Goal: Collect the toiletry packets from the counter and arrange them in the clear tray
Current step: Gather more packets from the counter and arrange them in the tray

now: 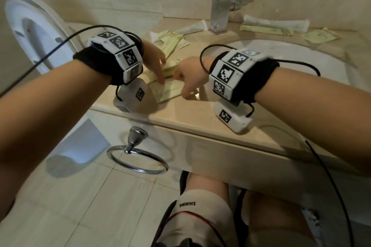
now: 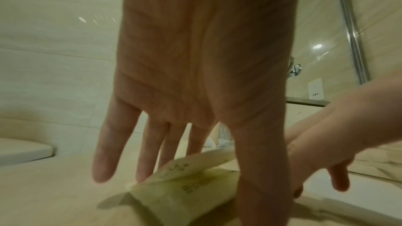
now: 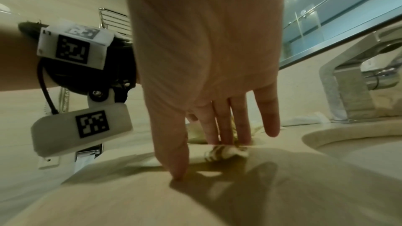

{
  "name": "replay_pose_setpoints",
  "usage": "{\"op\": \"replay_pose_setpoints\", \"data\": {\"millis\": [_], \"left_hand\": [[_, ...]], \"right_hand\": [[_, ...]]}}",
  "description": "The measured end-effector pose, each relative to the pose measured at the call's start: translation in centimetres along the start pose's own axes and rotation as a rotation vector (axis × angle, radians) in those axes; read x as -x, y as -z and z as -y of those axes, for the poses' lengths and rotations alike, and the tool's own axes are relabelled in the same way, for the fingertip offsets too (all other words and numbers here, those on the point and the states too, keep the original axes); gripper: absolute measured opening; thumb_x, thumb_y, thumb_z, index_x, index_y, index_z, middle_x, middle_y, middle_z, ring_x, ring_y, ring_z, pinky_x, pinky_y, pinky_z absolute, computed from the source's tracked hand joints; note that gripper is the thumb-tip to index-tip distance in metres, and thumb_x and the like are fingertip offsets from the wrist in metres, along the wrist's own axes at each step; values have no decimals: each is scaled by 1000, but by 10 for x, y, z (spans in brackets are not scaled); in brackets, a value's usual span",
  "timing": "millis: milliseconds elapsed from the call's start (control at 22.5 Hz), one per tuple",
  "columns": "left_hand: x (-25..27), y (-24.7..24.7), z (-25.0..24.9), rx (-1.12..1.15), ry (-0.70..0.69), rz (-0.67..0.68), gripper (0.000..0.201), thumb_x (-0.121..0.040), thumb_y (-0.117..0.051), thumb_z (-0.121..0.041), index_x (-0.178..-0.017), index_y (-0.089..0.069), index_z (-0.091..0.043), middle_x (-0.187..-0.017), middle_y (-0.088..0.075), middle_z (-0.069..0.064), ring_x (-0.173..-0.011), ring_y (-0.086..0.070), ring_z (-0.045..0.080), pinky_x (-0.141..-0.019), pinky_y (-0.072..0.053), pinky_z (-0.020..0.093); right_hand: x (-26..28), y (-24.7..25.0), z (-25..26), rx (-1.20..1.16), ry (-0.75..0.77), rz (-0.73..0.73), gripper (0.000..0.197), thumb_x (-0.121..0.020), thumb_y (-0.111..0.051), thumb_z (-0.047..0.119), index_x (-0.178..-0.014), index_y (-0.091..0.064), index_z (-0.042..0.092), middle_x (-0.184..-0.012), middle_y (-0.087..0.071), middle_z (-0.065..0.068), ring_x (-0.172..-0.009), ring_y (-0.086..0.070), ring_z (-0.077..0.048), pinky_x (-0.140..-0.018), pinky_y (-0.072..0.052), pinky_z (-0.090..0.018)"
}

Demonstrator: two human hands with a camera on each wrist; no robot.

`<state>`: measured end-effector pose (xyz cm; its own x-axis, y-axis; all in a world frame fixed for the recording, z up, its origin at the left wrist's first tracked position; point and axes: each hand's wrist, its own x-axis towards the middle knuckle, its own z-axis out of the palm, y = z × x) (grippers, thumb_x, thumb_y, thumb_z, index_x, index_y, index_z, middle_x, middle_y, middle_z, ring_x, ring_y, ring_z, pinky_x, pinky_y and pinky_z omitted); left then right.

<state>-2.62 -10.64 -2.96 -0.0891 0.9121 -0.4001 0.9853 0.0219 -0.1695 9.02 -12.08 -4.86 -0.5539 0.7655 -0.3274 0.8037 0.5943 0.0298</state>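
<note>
Several pale yellow toiletry packets (image 1: 167,91) lie in a loose pile on the beige counter (image 1: 192,114), left of the sink. My left hand (image 1: 161,74) reaches down onto the pile with straight, spread fingers. In the left wrist view those fingers (image 2: 150,154) touch a packet (image 2: 185,188) whose top flap tilts up against them. My right hand (image 1: 183,86) meets the pile from the right. Its straight fingers (image 3: 226,126) press on a crumpled packet (image 3: 226,151), and the thumb tip touches the bare counter. More packets (image 1: 173,41) lie behind. I see no clear tray in any view.
A chrome faucet (image 1: 220,10) stands at the back, with white tubes (image 1: 192,27) and further packets (image 1: 267,30) beside it. The sink basin (image 1: 291,60) is on the right. A toilet (image 1: 30,32) stands at left, and a towel ring (image 1: 138,156) hangs below the counter edge.
</note>
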Motion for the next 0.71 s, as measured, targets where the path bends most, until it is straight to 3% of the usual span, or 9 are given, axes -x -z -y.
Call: {"op": "replay_pose_setpoints", "data": {"millis": [89,133,222,267,355,533,622,711], "left_hand": [[-3,-2,1,18,-35,12,78,-85,-66,-36,-149,-28,-11,-149,-38,9,-133,-41,25,-98,-42,30],[-6,-2,3,19,-49,17,73,-86,-65,-35,-146,-33,-9,-146,-42,11,-127,-46,26,-88,-47,28],[-10,-1,2,5,-80,17,60,-89,-62,-32,-139,-44,-5,-135,-53,15,-108,-53,24,-65,-43,18],[-11,0,2,-5,-85,19,54,-90,-59,-30,-136,-48,-4,-130,-57,15,-99,-52,23,-61,-40,16],[-13,1,2,1,-86,11,46,-94,-53,-23,-134,-50,-2,-119,-58,14,-93,-49,21,-60,-42,22],[-19,1,4,68,-77,-14,39,-99,-37,-12,-130,-50,7,-104,-48,13,-93,-45,22,-74,-39,26],[-17,1,6,99,-86,-25,34,-99,-36,-10,-124,-52,8,-104,-49,15,-92,-45,23,-68,-42,25],[-17,-4,12,230,-93,-53,16,-98,-41,-7,-107,-52,-1,-107,-53,16,-90,-48,23,-57,-43,23]], "right_hand": [[-5,1,4,37,18,-2,43,-72,-71,31,-107,-68,5,-80,-58,-4,-74,-51,-20,-63,-41,-28],[-8,3,6,68,25,-10,37,-72,-71,32,-97,-69,6,-74,-56,-2,-73,-52,-20,-63,-42,-27],[-7,5,9,145,46,-19,26,-76,-70,34,-74,-60,11,-64,-50,0,-74,-52,-21,-58,-41,-25],[-5,6,10,170,54,-23,28,-77,-69,34,-68,-54,13,-61,-47,1,-74,-51,-22,-53,-38,-23],[-1,7,12,246,69,-27,33,-79,-67,33,-62,-47,14,-60,-44,1,-73,-49,-22,-50,-35,-23],[1,6,15,378,105,-8,32,-82,-65,22,-61,-42,12,-60,-40,-1,-80,-49,-25,-67,-39,-27],[1,9,13,364,102,-35,24,-85,-61,17,-67,-47,9,-60,-40,-1,-78,-48,-25,-65,-38,-28],[1,8,12,326,97,-32,15,-89,-53,13,-76,-52,7,-59,-40,-2,-72,-47,-26,-57,-36,-27]]}}
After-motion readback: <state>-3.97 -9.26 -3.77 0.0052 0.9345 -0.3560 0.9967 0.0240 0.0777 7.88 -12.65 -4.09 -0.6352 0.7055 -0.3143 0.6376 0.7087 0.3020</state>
